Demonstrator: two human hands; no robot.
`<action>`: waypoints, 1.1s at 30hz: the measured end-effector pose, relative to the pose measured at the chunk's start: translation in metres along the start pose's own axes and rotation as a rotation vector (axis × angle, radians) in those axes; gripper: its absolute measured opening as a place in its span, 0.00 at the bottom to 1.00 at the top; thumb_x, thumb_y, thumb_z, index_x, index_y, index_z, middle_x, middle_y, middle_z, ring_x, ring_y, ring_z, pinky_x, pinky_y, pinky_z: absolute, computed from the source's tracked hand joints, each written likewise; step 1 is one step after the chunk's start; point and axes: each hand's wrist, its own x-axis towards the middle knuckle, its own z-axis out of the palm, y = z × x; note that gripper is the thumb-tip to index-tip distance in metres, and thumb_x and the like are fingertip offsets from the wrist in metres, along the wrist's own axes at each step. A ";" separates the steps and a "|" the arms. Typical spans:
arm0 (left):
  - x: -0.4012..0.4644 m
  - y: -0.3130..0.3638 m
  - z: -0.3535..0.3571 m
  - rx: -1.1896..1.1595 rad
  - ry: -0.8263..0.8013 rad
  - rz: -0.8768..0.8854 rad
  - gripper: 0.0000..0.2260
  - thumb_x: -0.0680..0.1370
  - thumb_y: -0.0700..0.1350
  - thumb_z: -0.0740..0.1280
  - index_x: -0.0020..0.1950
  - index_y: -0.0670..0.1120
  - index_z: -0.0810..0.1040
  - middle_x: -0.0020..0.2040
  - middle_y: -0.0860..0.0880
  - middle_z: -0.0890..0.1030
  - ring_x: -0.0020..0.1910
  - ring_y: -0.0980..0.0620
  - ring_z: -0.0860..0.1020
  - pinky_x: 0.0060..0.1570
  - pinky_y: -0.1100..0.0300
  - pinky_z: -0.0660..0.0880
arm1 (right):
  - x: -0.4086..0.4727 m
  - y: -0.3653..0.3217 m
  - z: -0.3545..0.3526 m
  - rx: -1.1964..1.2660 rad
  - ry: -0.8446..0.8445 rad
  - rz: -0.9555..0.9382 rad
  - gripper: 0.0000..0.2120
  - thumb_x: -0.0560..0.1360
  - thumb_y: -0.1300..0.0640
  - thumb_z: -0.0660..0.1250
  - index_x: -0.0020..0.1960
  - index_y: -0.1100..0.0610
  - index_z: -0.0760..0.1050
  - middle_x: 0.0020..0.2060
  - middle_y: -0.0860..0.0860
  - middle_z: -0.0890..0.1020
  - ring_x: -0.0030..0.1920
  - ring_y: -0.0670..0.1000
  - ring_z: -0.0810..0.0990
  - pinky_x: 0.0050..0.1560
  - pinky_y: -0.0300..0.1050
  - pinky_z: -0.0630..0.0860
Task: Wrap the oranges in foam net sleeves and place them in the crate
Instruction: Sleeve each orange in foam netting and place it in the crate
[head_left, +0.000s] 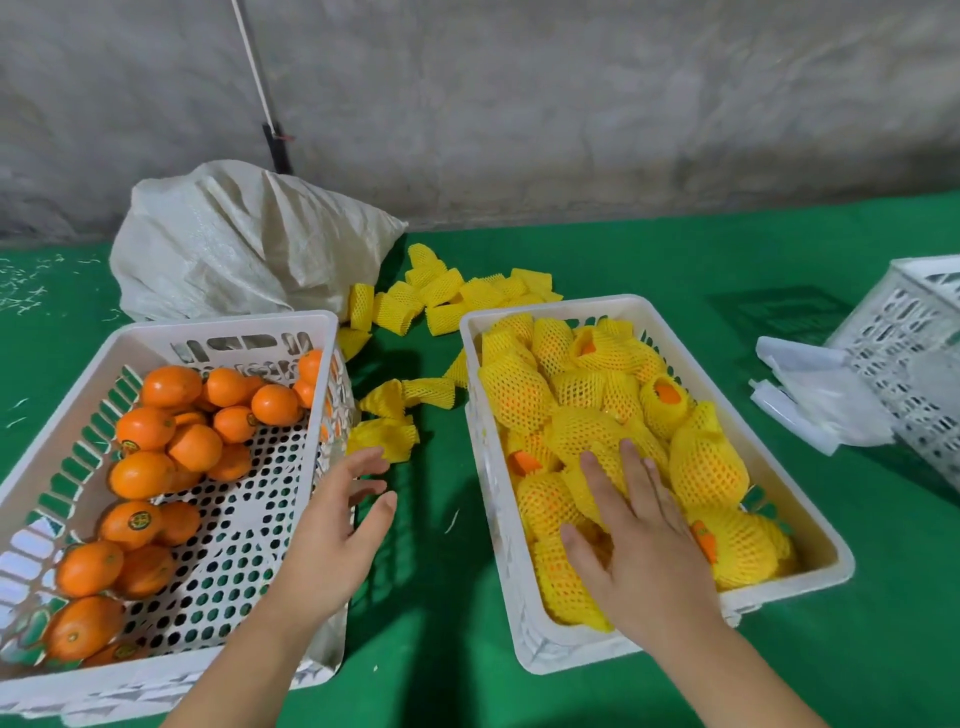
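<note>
A white perforated crate (223, 332) on the left holds several bare oranges (171, 385). On the right, a second white crate (821, 551) is full of oranges wrapped in yellow foam net sleeves (706, 467). Loose yellow sleeves (441, 296) lie on the green table between and behind the crates, the nearest one (382, 439) just beyond my left fingertips. My left hand (337, 535) hovers open over the right rim of the left crate, holding nothing. My right hand (639, 540) lies flat, fingers spread, on the wrapped oranges in the right crate.
A beige woven sack (244, 244) slumps behind the left crate against a grey wall. At the far right stands another white crate (914, 358) with clear plastic bags (815, 395) beside it. A green cloth (431, 571) covers the table.
</note>
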 end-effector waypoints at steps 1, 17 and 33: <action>0.001 0.000 0.000 -0.002 0.004 -0.006 0.19 0.83 0.45 0.68 0.74 0.55 0.72 0.66 0.59 0.78 0.63 0.64 0.77 0.59 0.58 0.75 | -0.001 0.002 0.002 -0.006 0.020 -0.002 0.37 0.76 0.26 0.42 0.82 0.36 0.43 0.83 0.47 0.39 0.83 0.52 0.41 0.81 0.56 0.56; -0.006 -0.013 0.001 0.158 -0.023 0.216 0.11 0.84 0.42 0.67 0.65 0.53 0.81 0.62 0.63 0.78 0.65 0.59 0.77 0.64 0.70 0.70 | 0.032 -0.081 -0.003 -0.107 -0.044 -0.234 0.33 0.77 0.34 0.53 0.80 0.43 0.57 0.83 0.53 0.46 0.81 0.58 0.41 0.79 0.62 0.48; 0.073 -0.088 -0.072 0.335 0.046 -0.463 0.17 0.84 0.44 0.64 0.74 0.46 0.75 0.71 0.45 0.77 0.69 0.45 0.76 0.67 0.52 0.73 | 0.186 -0.188 0.122 -0.338 -0.758 -0.407 0.31 0.81 0.46 0.62 0.82 0.47 0.58 0.81 0.58 0.32 0.81 0.63 0.36 0.80 0.63 0.47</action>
